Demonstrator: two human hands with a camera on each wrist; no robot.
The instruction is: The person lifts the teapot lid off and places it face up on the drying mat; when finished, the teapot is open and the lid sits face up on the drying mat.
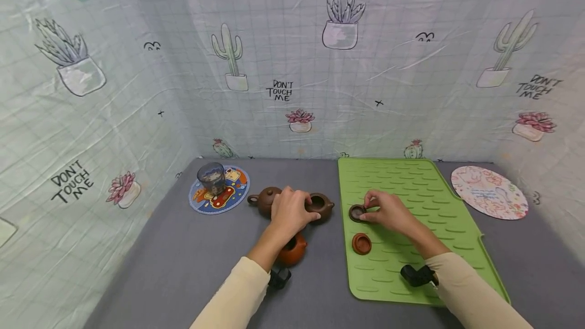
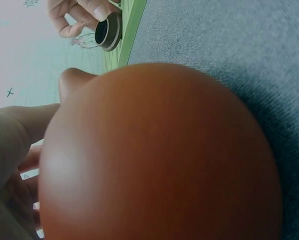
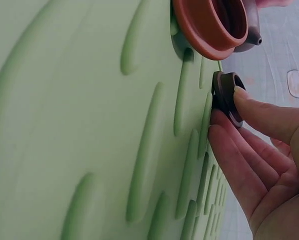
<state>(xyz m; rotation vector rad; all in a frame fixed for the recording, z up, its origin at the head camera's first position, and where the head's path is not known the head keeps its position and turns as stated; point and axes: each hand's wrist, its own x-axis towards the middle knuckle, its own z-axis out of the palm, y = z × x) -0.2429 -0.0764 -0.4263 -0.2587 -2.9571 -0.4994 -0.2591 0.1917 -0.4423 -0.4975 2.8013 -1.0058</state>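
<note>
My left hand grips the handle side of a lidless dark brown teapot, thumb and index finger at its near rim. Its spout points right. In the head view, my right hand pinches a small dark teapot lid at the green mat's left side; the lid's hollow side faces up. Thumb on top and fingers beneath show in the right wrist view, around the dark lid. An orange-brown teapot, also lidless, stands under my left wrist and fills much of the left wrist view.
Left of my left hand sits a lidded brown teapot. An orange-brown lid lies upturned on the green mat. A glass stands on a blue round coaster; a pink floral coaster lies far right. Patterned curtains enclose the table.
</note>
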